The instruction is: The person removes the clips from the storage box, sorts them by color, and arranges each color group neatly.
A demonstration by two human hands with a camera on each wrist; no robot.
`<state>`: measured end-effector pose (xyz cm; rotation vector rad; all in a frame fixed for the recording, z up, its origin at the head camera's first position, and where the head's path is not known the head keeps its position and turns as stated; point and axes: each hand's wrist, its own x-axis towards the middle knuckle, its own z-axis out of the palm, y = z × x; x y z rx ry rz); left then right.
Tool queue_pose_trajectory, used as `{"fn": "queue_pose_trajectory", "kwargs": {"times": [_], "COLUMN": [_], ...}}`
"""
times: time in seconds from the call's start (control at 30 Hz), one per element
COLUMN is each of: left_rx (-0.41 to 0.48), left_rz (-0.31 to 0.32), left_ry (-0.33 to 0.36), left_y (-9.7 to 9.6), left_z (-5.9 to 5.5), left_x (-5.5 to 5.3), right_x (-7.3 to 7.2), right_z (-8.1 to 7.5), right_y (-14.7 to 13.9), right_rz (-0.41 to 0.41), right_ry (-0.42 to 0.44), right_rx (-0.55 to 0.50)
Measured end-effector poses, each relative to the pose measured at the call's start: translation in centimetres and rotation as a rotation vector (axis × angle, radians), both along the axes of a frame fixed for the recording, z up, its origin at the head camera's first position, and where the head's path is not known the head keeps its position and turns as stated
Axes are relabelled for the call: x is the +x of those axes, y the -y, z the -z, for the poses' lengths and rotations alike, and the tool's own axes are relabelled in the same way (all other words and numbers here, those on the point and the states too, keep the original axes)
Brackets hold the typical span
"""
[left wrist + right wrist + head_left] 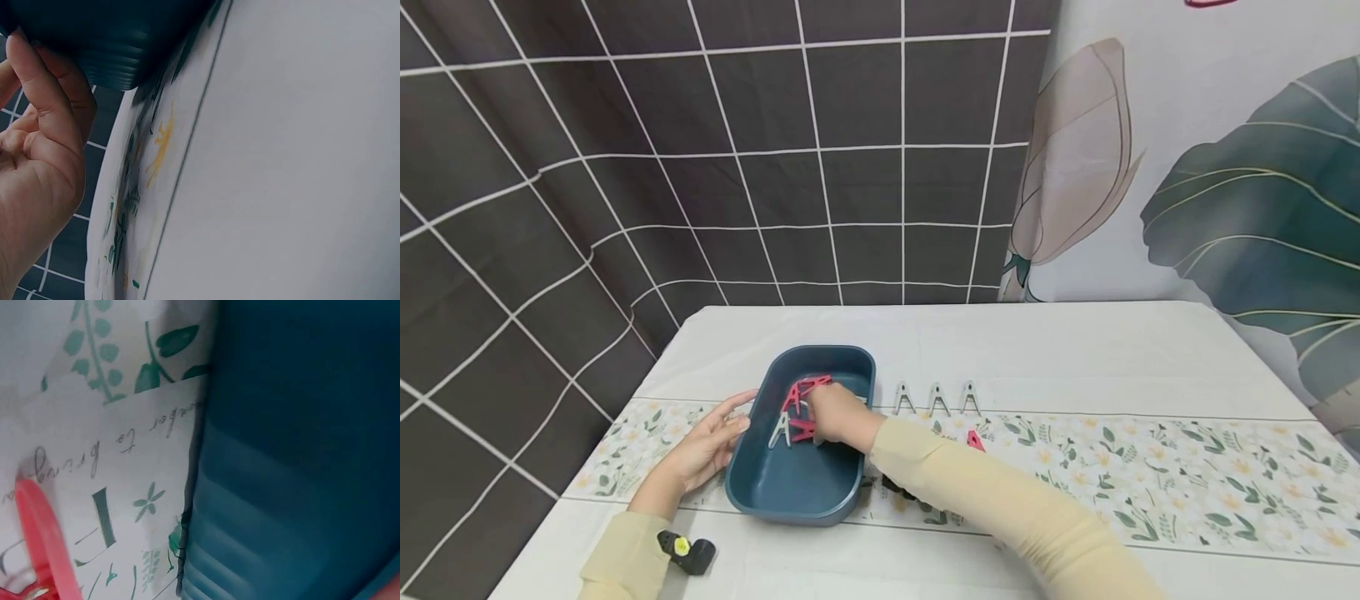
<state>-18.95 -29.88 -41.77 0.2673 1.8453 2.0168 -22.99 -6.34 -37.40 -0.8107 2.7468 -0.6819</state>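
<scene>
A dark blue bin (793, 492) stands on the table with red clothespins (793, 397) and a white clothespin (780, 429) inside. My right hand (841, 415) reaches over the bin's right rim, down among the clothespins. Its fingertips are hidden, and I cannot tell whether they pinch one. My left hand (706, 450) is at the bin's left wall, fingers extended and fingertips right at the side. In the left wrist view the left hand's fingers (47, 106) meet the underside edge of the bin (112, 47).
Three pale clothespins (936, 392) stand in a row right of the bin. A red clothespin (975, 440) lies nearer, beside my right sleeve; the right wrist view shows a red clothespin (42, 531) by handwriting on the cloth. A flowered band crosses the white tablecloth (1037, 358).
</scene>
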Motion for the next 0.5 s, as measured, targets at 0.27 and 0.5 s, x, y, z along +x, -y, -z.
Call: {"fn": "queue_pose_trajectory", "kwargs": {"times": [0.27, 0.5], "left_rx": [-0.075, -0.066], "left_rz": [-0.044, -0.054], "left_ry": [0.015, 0.023], "left_y": [-0.3, -0.3], "left_z": [0.0, -0.1], "left_x": [0.0, 0.0], "right_x": [0.3, 0.2], "right_z": [-0.8, -1.1], "right_y": [-0.9, -1.9], "right_rz": [0.002, -0.023], "right_ry": [0.092, 0.108], "right_rx": [-0.149, -0.274]}}
